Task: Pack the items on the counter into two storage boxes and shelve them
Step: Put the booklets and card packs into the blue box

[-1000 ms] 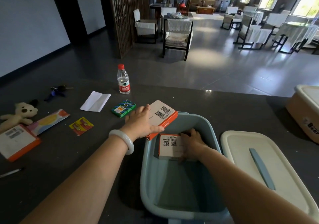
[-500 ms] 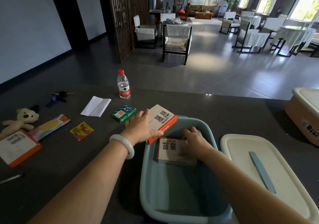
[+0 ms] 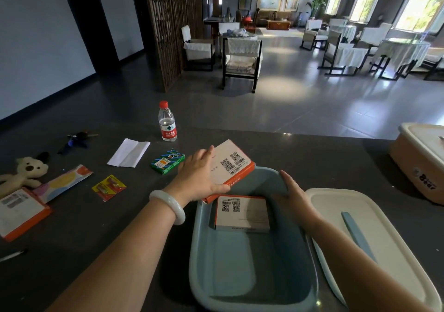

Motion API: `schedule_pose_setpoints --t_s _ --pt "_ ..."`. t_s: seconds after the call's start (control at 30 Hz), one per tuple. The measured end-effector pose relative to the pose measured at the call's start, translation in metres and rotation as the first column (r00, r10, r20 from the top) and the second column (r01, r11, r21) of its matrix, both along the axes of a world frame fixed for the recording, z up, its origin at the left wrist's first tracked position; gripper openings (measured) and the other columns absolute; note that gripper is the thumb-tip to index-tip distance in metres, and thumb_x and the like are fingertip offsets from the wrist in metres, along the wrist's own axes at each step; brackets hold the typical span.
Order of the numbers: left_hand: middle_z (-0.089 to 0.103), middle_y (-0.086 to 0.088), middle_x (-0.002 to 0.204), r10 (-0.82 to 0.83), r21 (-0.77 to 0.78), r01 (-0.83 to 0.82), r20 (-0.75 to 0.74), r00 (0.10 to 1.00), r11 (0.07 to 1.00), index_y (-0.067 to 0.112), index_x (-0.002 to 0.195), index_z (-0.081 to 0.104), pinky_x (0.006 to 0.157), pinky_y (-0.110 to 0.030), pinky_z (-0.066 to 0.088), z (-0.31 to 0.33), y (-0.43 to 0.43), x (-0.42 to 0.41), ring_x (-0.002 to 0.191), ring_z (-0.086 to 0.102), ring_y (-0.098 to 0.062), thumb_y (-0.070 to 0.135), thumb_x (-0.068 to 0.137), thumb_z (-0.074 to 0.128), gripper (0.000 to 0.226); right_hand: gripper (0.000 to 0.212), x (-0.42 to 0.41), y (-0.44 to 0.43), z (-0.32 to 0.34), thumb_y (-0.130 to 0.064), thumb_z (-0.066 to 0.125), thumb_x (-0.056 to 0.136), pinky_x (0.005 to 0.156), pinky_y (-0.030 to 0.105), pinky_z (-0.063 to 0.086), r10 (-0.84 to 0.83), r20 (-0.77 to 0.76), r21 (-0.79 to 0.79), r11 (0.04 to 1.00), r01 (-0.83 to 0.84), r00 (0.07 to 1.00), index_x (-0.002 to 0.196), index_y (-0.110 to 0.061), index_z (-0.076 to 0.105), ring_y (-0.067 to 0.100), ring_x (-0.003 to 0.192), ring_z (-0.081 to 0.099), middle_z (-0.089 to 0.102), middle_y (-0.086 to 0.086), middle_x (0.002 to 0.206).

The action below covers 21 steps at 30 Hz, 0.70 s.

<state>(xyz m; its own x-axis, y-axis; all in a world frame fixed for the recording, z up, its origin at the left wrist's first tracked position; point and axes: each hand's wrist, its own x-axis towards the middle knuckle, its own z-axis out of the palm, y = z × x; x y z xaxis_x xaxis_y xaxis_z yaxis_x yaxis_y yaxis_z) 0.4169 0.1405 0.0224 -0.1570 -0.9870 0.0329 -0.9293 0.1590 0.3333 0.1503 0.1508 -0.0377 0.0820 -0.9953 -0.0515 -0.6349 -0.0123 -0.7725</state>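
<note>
Blue plastic storage box (image 3: 193,258): one white, orange-edged carton (image 3: 242,213) inside.
Left hand (image 3: 199,177): grips second matching carton (image 3: 230,162) at rim.
Right hand (image 3: 294,196): fingers straight, empty.
Remaining: dark counter (image 3: 300,153) items, shelving.

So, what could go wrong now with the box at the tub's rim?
The white cardboard box with orange edges, held by the left hand, overlaps the blue plastic tub's rim and may catch there. The right hand lies inside beside the packed white box, so it could get pinched.
</note>
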Motion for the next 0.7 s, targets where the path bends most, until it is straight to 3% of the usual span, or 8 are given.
schedule_pose_setpoints --t_s 0.13,0.33,0.43,0.6,0.7 --pt "0.024 0.002 0.153 -0.163 0.039 0.163 0.001 0.987 0.986 0.019 0.154 0.005 0.113 -0.047 0.028 0.01 0.01 -0.018 0.138 0.028 -0.02 0.065 0.064 0.075 0.122 0.07 0.0 -0.001 -0.001 -0.014 0.062 0.094 0.114 0.045 0.032 -0.019 0.007 0.001 1.0 0.019 1.0 0.153 -0.014 0.024 0.027 0.138 0.036 0.034 0.011 0.152" --pt "0.031 -0.005 0.144 -0.325 0.155 0.296 0.217 0.921 0.943 0.017 0.151 0.018 0.113 -0.038 0.026 -0.007 0.013 -0.041 0.135 0.03 -0.025 0.061 0.064 0.075 0.113 0.068 -0.002 -0.003 -0.003 -0.005 0.054 0.095 0.112 0.04 0.035 -0.026 0.004 0.008 1.0 0.026 1.0 0.153 -0.018 0.022 0.026 0.138 0.038 0.036 0.009 0.152" --pt "0.037 -0.008 0.127 -0.325 0.176 0.297 0.164 0.931 0.939 0.019 0.142 0.033 0.106 -0.037 0.034 -0.023 0.012 -0.048 0.122 0.039 -0.026 0.056 0.068 0.076 0.093 0.068 -0.004 -0.003 -0.004 -0.003 0.052 0.096 0.11 0.04 0.035 -0.028 0.031 0.024 0.999 0.027 0.999 0.153 -0.021 0.021 0.025 0.138 0.037 0.036 0.008 0.151" --pt "0.032 -0.005 0.148 -0.337 0.156 0.315 0.148 0.93 0.936 0.015 0.151 0.02 0.115 -0.04 0.022 -0.045 0.01 -0.052 0.136 0.028 -0.025 0.057 0.068 0.078 0.11 0.068 -0.003 -0.005 -0.008 -0.001 0.051 0.095 0.108 0.038 0.036 -0.053 0.067 0.028 0.998 0.051 0.996 0.153 -0.022 0.023 0.024 0.135 0.039 0.039 0.008 0.149" --pt "0.028 0.001 0.153 -0.285 0.181 0.272 0.048 0.957 0.945 0.021 0.152 0.019 0.114 -0.049 0.024 -0.053 0.006 -0.053 0.14 0.021 -0.022 0.047 0.065 0.083 0.111 0.067 -0.003 -0.006 -0.009 -0.001 0.049 0.095 0.111 0.041 0.036 -0.046 0.068 0.015 0.999 0.045 0.997 0.153 -0.022 0.023 0.023 0.136 0.038 0.038 0.007 0.15"
